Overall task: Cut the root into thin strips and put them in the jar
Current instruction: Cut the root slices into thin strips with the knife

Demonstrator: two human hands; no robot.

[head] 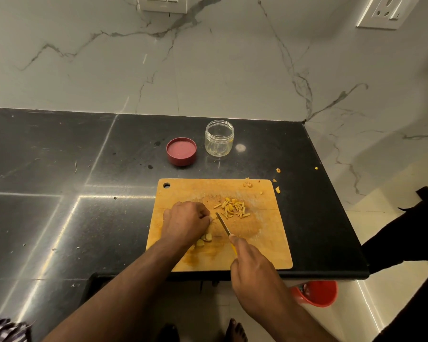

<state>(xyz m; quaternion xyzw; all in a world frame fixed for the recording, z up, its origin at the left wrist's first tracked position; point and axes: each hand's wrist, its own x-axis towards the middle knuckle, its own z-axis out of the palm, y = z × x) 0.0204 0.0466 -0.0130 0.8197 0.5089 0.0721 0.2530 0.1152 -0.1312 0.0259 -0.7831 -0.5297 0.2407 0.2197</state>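
Firmly, right hand [253,264] grip around knife [223,224]; left hand [186,220] pinching root [206,237] on board [269,243].

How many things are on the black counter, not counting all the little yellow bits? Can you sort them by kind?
Clear plastic jar, open and upright: 1
Dark red round lid, lying beside the jar: 1
Wooden cutting board with a hanging hole: 1
Yellow-handled knife, held in the right hand: 1
Pile of thin yellow root strips on the board: 1
Total: 5
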